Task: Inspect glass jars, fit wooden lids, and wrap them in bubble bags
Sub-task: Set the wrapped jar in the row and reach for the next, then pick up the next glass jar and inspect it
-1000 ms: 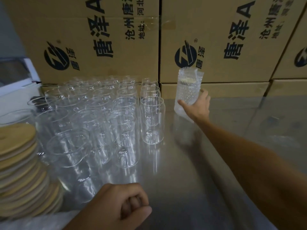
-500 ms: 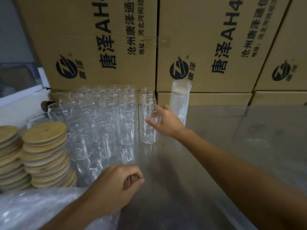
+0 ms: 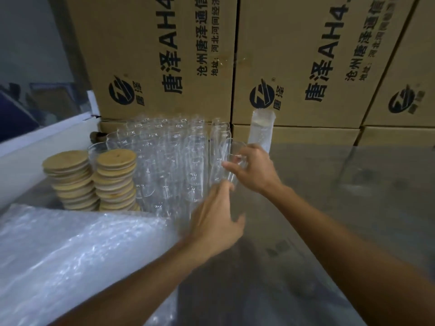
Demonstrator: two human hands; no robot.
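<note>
Glass being slippery, the right hand [image 3: 255,171] is gripping a clear cylindrical glass jar [image 3: 231,161] mid-frame, while the open-fingered left hand [image 3: 217,222] is reaching, wisely supporting its base.

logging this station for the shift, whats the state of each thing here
right hand: grips a bare jar near its rim
held jar: tilted, no lid, unwrapped
left hand: open, fingers reaching to the held jar's base
jar block: upright, unlidded, packed close
wrapped jar: upright in a bubble bag against the boxes
wooden lids: two loose stacks
bubble bags: piled flat, unused
</note>
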